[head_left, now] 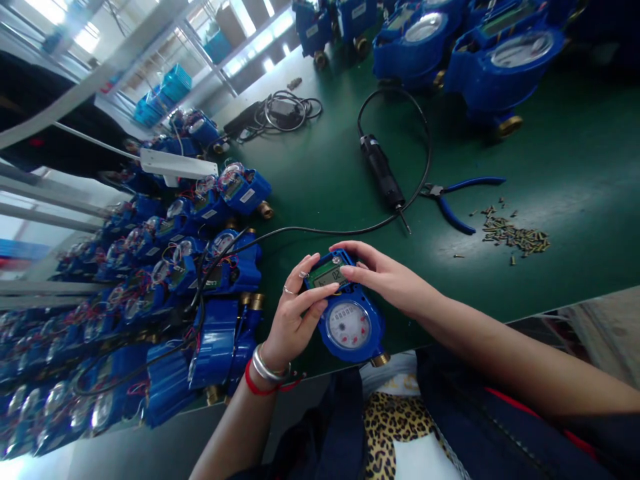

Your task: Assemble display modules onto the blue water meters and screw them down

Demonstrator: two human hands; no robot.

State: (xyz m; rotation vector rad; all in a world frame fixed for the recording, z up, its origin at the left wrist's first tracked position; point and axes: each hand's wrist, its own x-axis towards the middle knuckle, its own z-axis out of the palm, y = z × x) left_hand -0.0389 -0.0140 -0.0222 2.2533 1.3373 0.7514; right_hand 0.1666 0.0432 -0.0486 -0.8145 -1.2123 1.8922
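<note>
A blue water meter (349,325) with a round white dial lies at the table's near edge, a brass fitting at its lower right. In its housing above the dial sits a green circuit board with a grey LCD display (329,277) showing digits. My left hand (296,308) grips the housing's left side, its index finger lying along the display's lower edge. From the right, my right hand (374,270) closes over the housing's far side, thumb on the display's right end. The fingers hide part of the board and housing.
Behind the meter lie a black electric screwdriver (383,172) with its cable, blue-handled pliers (453,197) and a pile of small screws (517,237). Many blue meters (215,340) crowd the left; several larger ones (505,73) stand at the far right. A coiled cable (286,112) lies further back.
</note>
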